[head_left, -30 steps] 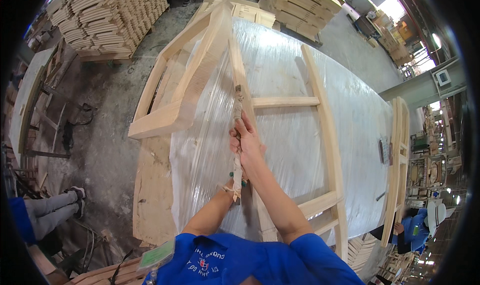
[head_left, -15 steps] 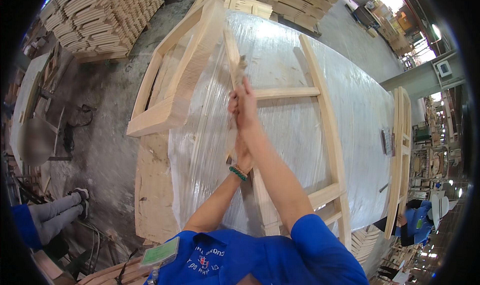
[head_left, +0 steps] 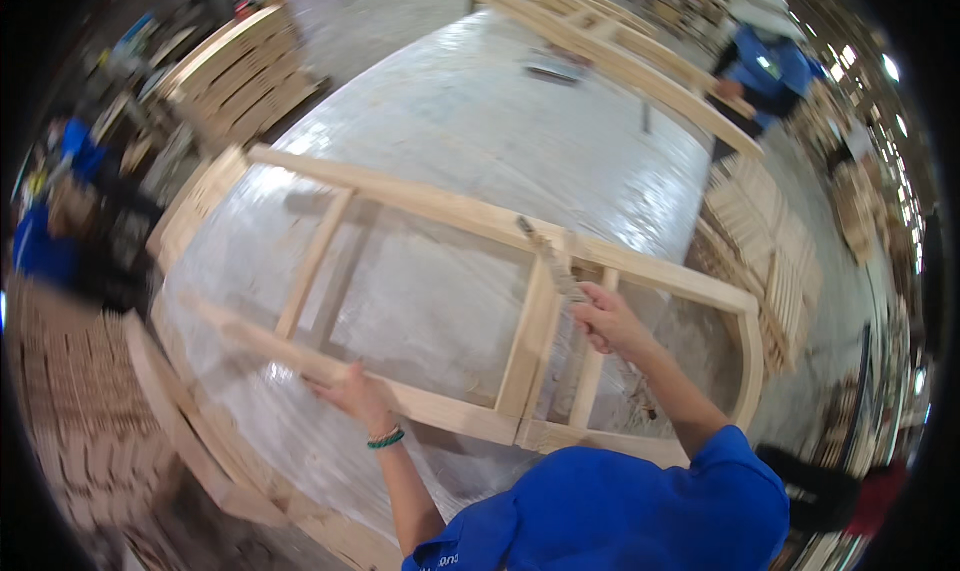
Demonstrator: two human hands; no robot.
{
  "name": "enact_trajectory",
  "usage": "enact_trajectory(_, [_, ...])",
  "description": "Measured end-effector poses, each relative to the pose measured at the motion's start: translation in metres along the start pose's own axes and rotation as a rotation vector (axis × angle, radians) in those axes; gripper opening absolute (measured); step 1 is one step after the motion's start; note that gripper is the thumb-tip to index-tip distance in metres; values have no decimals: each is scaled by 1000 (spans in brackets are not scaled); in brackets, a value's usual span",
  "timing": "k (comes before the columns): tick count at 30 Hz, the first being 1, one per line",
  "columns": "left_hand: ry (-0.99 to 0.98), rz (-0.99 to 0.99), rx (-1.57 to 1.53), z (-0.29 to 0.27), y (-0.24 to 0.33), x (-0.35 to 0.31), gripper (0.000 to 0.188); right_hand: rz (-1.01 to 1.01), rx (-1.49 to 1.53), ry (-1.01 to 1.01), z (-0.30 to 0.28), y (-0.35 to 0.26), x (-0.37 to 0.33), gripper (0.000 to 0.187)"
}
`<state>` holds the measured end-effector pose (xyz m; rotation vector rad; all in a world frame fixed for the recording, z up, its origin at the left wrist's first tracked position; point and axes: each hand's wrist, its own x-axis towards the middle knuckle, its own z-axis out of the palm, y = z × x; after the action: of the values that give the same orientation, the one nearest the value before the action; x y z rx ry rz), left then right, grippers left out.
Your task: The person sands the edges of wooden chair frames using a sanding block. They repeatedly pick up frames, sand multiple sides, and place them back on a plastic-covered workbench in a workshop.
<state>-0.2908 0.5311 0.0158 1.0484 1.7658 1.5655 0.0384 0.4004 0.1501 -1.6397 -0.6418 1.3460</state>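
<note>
A light wooden frame (head_left: 440,203) with long rails and several crosspieces lies flat over a table covered in clear plastic film (head_left: 400,101). My left hand (head_left: 352,399), with a green bead bracelet at its wrist, has its fingers wrapped round the frame's near rail. Over the crosspieces at the right, my right hand (head_left: 607,321) grips a slim, mottled stick-like tool (head_left: 552,263) with a dark tip. Motion blur hides its exact kind. The tool points up and to the left, above the frame; contact with the wood cannot be made out.
Another wooden frame (head_left: 640,66) lies at the table's far end, where a person in blue with a pale hat (head_left: 765,56) has a hand near it. A curved wooden frame (head_left: 185,421) stands along the left. Stacks of wooden parts (head_left: 235,76) sit beyond.
My view has turned toward the right. My hands, close together on the near rail before, are now apart: the left remains at the rail, the right holds the tool over the crosspieces.
</note>
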Motion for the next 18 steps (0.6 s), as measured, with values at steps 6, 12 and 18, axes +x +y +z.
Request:
enact_trajectory(6, [-154,-16,-263,52,52,-1,90,-81,190,338,-88,27,-100,35])
enact_trajectory(12, [-207,-24,-333,214,86,4,94,-82,198,266,-120,20,-116,40])
enact_trajectory(18, [-365,-29,-351,343,130,-3,99,-115,186,165,-163,35,-84,40])
